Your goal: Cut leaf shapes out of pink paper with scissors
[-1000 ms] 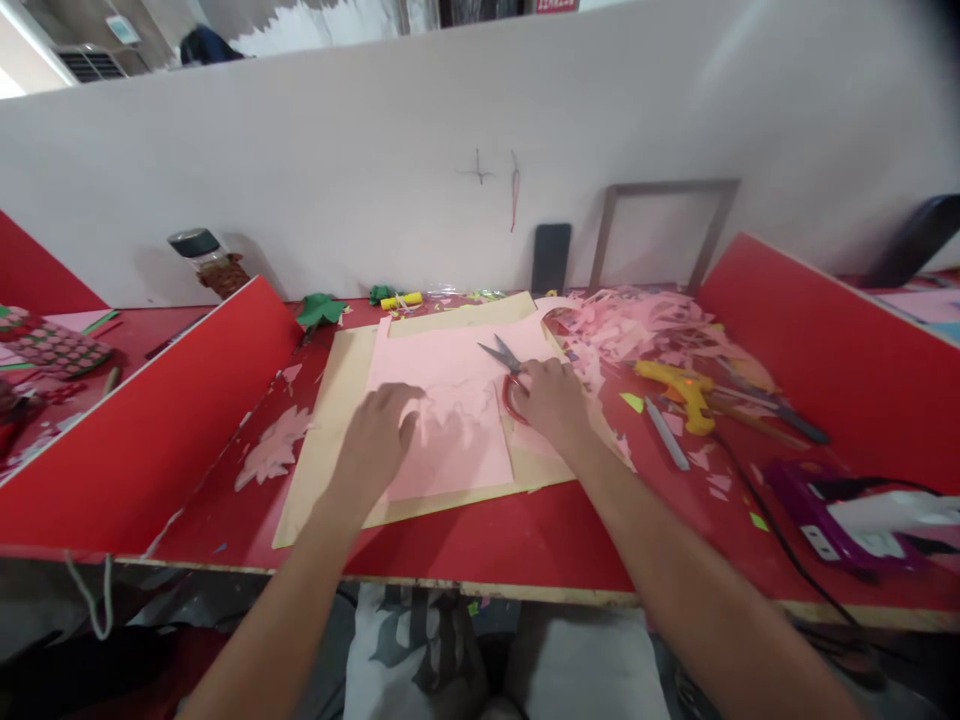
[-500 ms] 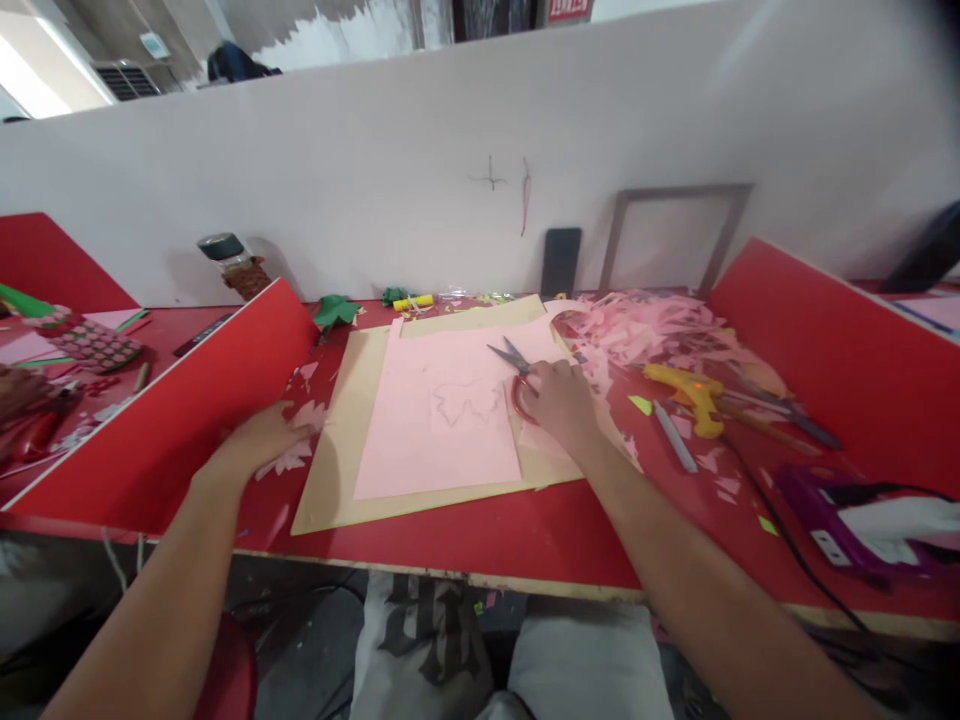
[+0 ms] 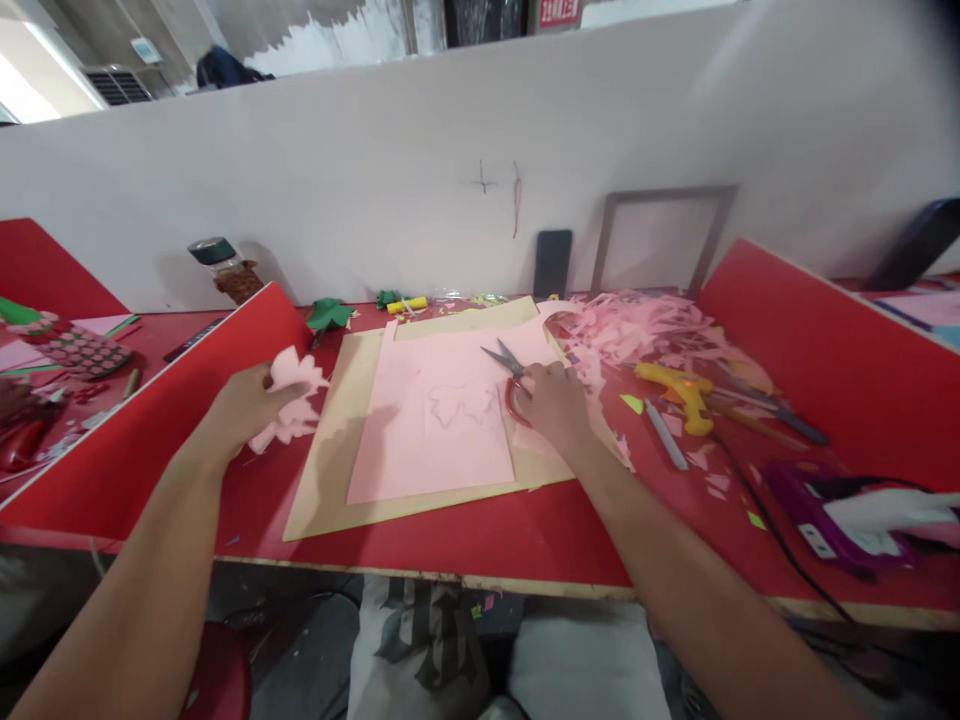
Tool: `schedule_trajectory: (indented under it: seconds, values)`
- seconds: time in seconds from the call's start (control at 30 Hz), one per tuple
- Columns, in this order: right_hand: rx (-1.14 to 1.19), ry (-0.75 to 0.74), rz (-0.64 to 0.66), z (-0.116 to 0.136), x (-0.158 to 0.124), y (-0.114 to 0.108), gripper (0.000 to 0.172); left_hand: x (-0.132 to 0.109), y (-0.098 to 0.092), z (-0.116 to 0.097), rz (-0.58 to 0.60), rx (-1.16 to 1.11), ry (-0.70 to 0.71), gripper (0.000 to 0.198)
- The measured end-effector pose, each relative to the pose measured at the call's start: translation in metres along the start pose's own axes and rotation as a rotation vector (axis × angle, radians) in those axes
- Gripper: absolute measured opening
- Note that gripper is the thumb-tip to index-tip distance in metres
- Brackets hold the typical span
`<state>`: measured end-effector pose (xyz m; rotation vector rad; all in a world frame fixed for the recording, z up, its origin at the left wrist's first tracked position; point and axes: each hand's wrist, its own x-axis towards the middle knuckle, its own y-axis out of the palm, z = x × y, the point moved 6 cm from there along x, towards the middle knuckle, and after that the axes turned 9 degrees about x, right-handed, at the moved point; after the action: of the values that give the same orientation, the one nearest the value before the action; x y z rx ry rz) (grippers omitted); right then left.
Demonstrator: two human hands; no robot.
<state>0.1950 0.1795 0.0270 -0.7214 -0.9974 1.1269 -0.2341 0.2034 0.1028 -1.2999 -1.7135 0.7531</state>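
Tabletop (image 3: 559, 545), flat and red, meets a white upright panel (image 3: 360, 180) (the red-and-white sign (image 3: 559, 12) above is too small to read), near which stands a clear bottle (image 3: 225, 268) with a dark lid and brown lower part, its contents unclear. Left hand (image 3: 244, 405) grasps jagged-edged pink cut paper (image 3: 298, 412) left of the tan board (image 3: 319, 500); right hand (image 3: 553, 398) grips red-handled metal scissors (image 3: 512, 362), blades apart, over the pink paper sheet (image 3: 427, 470) on that board.

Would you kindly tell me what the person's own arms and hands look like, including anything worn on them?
No sleeve shows on the left arm or right arm; both are bare as far as visible. The left hand and right hand wear no gloves, and no watch or bracelet shows.
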Motion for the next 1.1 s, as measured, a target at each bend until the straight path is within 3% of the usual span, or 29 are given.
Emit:
schedule_trajectory:
  seconds: [0.03,0.1,0.2,0.27,0.37,0.57,0.8,1.03,1.1]
  values:
    - [0.002,0.002,0.001,0.000,0.000,0.000,0.036,0.003,0.012,-0.006,0.175,-0.107,-0.081,0.045]
    - [0.006,0.007,0.003,-0.001,0.001,0.000,0.035,0.009,0.030,-0.027,0.379,-0.289,-0.101,0.044]
    - [0.011,0.014,0.005,-0.002,0.002,0.001,0.035,0.025,0.060,-0.050,0.502,-0.224,-0.033,0.042]
    - [0.013,0.013,0.006,-0.003,0.002,0.001,0.036,0.037,0.082,-0.054,0.520,-0.090,-0.017,0.039]
    - [0.015,0.009,0.007,-0.003,0.003,0.002,0.035,0.051,0.108,-0.058,0.435,0.130,0.043,0.029]
    - [0.009,0.007,0.007,-0.002,0.004,0.001,0.033,0.054,0.143,-0.085,0.370,0.271,0.267,0.040]
    - [0.004,0.004,-0.002,-0.003,0.004,0.003,0.033,0.049,0.147,-0.102,0.326,0.369,0.283,0.019]
    - [0.002,0.002,-0.005,-0.003,0.005,0.004,0.034,0.028,0.128,-0.146,0.226,0.225,0.327,0.026]
    - [0.001,0.002,-0.003,-0.003,0.005,0.003,0.033,0.015,0.120,-0.153,0.253,0.179,0.354,0.025]
